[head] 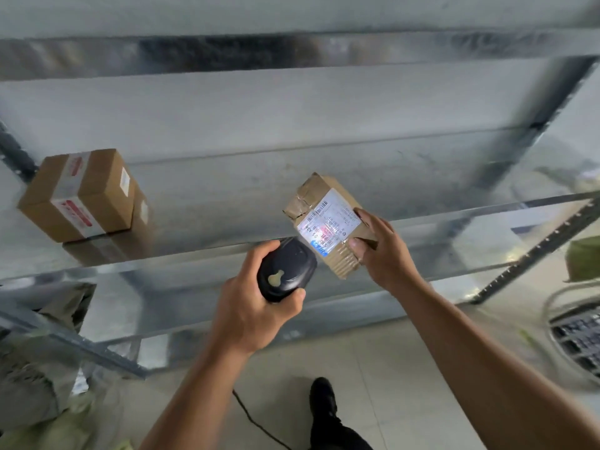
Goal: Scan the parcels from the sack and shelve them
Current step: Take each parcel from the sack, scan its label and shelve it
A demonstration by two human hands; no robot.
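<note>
Left hand [250,316] curls round the black oval handheld scanner [285,271], lighting the small brown taped cardboard parcel [328,222] pinched in the right hand [383,251] over the grey metal shelf [454,219] front edge — stacked brown boxes [81,193] well apart, nine o'clock.

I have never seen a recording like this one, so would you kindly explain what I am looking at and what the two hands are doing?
There is no machine here. A person wears one camera on the head, looking forward and down, so you see their own two arms. The left hand grips a dark handheld scanner. Its light falls on the white label of a small brown parcel. The right hand holds that parcel, fingers curled round one end, in front of a metal shelf. On the shelf, to the left, two brown boxes are stacked. Below are the tiled floor and the person's dark shoe.
</note>
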